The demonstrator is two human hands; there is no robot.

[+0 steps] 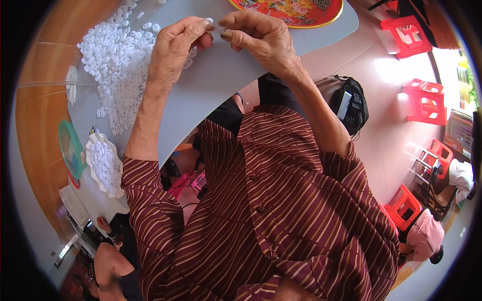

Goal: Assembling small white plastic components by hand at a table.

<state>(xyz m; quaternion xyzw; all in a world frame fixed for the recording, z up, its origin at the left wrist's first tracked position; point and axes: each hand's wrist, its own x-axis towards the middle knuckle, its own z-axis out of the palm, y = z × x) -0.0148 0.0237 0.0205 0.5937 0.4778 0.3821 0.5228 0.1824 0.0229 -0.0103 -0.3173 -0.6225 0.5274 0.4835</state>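
At upper centre, our left hand (175, 42) pinches a small white piece (210, 20); whether our right hand (266, 41) grips anything, we cannot tell. A loosened pinch could drop it.

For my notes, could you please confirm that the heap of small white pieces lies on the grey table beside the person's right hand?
Not the right hand: the head view shows the heap of small white pieces beside the left hand.
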